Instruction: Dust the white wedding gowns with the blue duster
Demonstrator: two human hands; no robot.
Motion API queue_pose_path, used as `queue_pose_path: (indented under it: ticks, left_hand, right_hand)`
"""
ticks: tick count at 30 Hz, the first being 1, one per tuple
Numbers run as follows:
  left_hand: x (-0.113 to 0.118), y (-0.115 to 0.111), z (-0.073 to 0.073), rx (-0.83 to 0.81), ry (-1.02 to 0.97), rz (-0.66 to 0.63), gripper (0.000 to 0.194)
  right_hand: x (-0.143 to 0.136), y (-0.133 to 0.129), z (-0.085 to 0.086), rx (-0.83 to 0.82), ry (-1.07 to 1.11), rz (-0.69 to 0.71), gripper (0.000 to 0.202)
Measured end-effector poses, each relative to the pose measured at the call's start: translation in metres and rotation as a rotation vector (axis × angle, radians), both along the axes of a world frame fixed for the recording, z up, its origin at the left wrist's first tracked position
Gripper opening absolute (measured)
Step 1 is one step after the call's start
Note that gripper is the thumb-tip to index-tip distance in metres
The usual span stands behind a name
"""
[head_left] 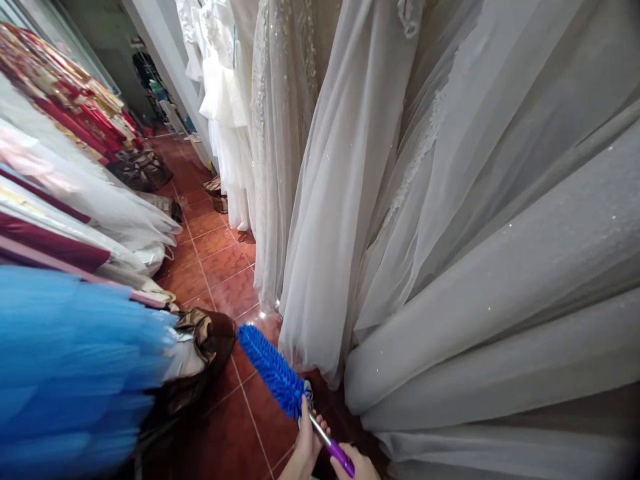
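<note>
Tiles (220,270) | blue duster (273,370) (shaggy) | left hand (307,441): shaft (320,431) | right hand (359,464): grip (341,458)

Duster head (273,370): blue | duster grip (342,459): purple | tulle dress (75,360): blue | floor (233,267): red, pale grid

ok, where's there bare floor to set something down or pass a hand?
Red tile left of the hands, between the dark bag and white gowns, below the blue duster. More up the aisle, between the left-side dresses and white gowns. Crowded: left, blue skirt against the dark bag; right, gowns packed together.
</note>
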State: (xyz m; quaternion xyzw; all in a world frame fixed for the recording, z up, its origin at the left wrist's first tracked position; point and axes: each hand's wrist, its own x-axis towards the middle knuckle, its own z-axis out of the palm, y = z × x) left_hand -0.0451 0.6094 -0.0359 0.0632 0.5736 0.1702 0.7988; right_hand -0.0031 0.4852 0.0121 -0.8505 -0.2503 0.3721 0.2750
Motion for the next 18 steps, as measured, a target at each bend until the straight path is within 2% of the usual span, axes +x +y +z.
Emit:
queue_pose_path:
  ticks: [2, 3, 4, 6, 8, 9, 10, 12, 15, 18]
  left_hand:
    - [0.003, -0.001, 0.041, 0.201, -0.018, 0.035, 0.049]
    - [0.01, 0.001, 0.065, 0.367, -0.037, 0.063, 0.048]
    - [0.021, 0.005, 0.09, 0.52, -0.076, 0.058, 0.048]
    - [0.049, 0.015, 0.136, 0.7, -0.142, -0.006, 0.045]
    - [0.081, 0.026, 0.165, 0.789, -0.185, -0.102, 0.045]
    - [0.095, 0.03, 0.171, 0.816, -0.19, -0.154, 0.044]
    - [0.108, 0.032, 0.171, 0.834, -0.181, -0.214, 0.042]
    - [0.125, 0.029, 0.155, 0.823, -0.129, -0.338, 0.039]
    - [0.123, 0.007, 0.106, 0.653, -0.003, -0.465, 0.035]
    - [0.089, -0.024, 0.052, 0.4, 0.094, -0.472, 0.035]
  right_hand:
    - [0.0, 0.0, 0.031, 0.097, 0.026, -0.005, 0.034]
    - [0.003, 0.003, 0.048, 0.164, 0.039, -0.003, 0.037]
    - [0.008, 0.008, 0.064, 0.237, 0.038, 0.002, 0.038]
    - [0.024, 0.021, 0.09, 0.348, -0.027, -0.039, 0.042]
    - [0.043, 0.034, 0.101, 0.375, -0.055, -0.111, 0.046]
    - [0.052, 0.038, 0.101, 0.362, -0.056, -0.146, 0.048]
    - [0.06, 0.04, 0.097, 0.333, -0.05, -0.171, 0.049]
    - [0.071, 0.036, 0.085, 0.256, -0.045, -0.193, 0.049]
    - [0.067, 0.017, 0.065, 0.167, -0.064, -0.211, 0.041]
    - [0.043, -0.007, 0.052, 0.112, -0.05, -0.213, 0.03]
